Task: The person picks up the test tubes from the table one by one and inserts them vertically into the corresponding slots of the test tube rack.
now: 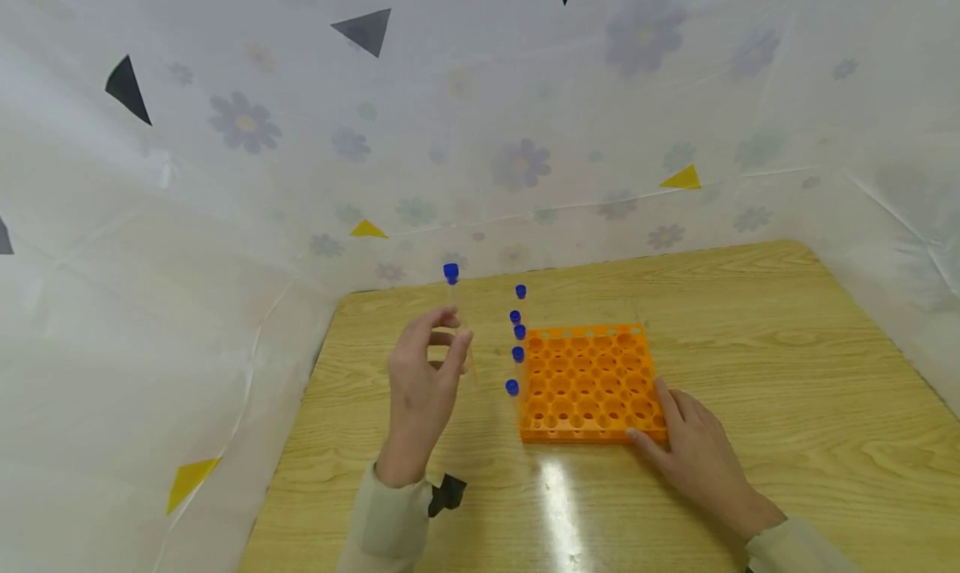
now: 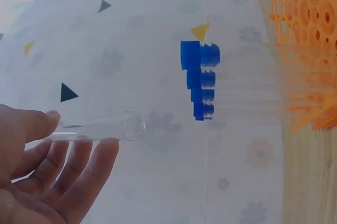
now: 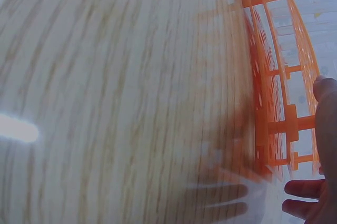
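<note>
My left hand (image 1: 423, 369) pinches a clear test tube (image 2: 113, 129) between thumb and fingers, left of the rack. In the head view the tube stands nearly upright, slightly tilted, its blue cap (image 1: 451, 273) above the fingers. The left wrist view shows its rounded end past the fingertips; the cap is out of sight there. My right hand (image 1: 701, 452) holds the near right corner of an orange test tube rack (image 1: 588, 435), thumb at the front edge and fingers along the right side. Several blue-capped tubes (image 1: 517, 354) stand in a line down the rack's left edge.
Rack and hands are over a wood-grain table (image 1: 750, 323). A pale flowered sheet (image 1: 480, 98) with black and yellow triangles hangs behind and at both sides. The rack's other holes show no caps. Light glares on the tabletop in front of the rack.
</note>
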Motion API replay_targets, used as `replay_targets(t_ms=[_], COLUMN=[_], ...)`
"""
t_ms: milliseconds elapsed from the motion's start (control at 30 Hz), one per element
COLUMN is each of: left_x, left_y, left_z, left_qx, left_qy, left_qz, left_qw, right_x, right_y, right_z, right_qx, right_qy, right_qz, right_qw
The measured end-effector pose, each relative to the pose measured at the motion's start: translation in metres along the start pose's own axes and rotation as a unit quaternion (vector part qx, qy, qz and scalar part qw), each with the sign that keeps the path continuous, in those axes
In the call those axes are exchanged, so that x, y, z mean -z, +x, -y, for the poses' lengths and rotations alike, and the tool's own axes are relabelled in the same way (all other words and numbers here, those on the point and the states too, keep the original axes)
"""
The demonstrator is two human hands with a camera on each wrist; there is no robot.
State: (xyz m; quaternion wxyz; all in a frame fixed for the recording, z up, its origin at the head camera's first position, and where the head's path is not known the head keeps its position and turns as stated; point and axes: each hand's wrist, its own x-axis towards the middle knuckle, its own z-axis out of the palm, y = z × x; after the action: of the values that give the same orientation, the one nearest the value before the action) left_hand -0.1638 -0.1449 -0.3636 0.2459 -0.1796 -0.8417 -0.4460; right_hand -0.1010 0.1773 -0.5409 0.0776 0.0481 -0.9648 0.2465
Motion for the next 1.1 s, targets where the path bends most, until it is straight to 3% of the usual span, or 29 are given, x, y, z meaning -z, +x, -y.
replay_targets(t_ms=[267, 700, 1100], left_x=[-0.005, -0.025, -0.041], left_y=[-0.004, -0.015, -0.028], left_z=[-0.015, -0.022, -0.027], left_qx=[-0.03, -0.04, -0.005], left_qy=[-0.057, -0.116, -0.138], left_qz=[0.006, 0.028, 0.067], left_qw=[0.9979, 0.9921, 0.9882], right_x=[0.0, 0.0, -0.001], right_y=[0.0, 0.0, 0.0], right_z=[0.0, 0.001, -0.001], right_qx=[-0.003, -0.009, -0.007], right_qy=[0.0, 0.006, 0.007], right_qz=[0.004, 0.01, 0.012], right_qw=[1.0, 0.9999, 0.9999])
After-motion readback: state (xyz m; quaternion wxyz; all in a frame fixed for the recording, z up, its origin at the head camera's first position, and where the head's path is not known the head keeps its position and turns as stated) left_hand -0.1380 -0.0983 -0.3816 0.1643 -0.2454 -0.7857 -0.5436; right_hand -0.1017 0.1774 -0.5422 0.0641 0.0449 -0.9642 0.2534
